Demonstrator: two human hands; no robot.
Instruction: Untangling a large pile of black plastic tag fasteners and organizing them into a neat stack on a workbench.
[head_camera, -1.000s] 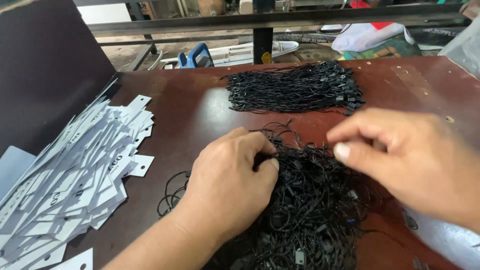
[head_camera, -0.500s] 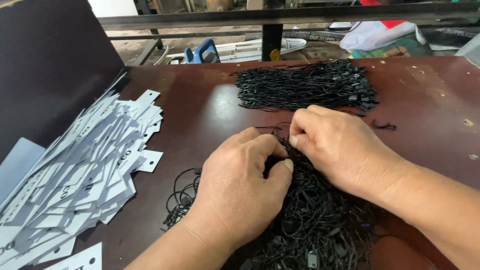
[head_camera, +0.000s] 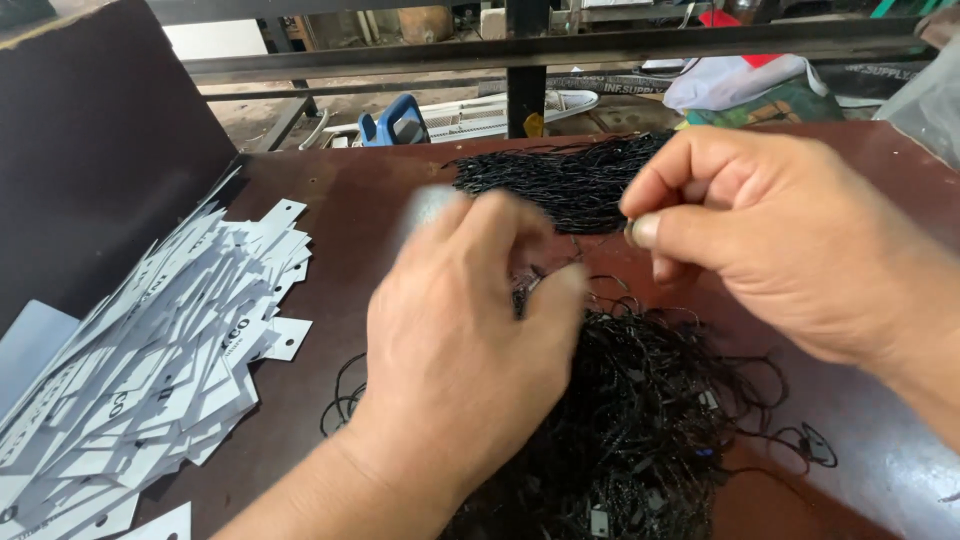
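A tangled heap of black string loops lies on the dark red-brown table in front of me. My left hand hovers over the heap's near left side, fingers curled and blurred, pinching a black string. My right hand is raised above the heap's far side, thumb and forefinger pinched together on the other end of that thin string. A second, tidier bundle of black strings lies farther back, partly behind my right hand.
A spread pile of white card tags covers the table's left side. A dark upright board stands at the far left. Behind the table run black metal rails, with a blue-handled object and bags beyond.
Both hands have lifted off the heap. My right hand rose and moved right, pinching a string; my left hand drew up under it, fingers moving.
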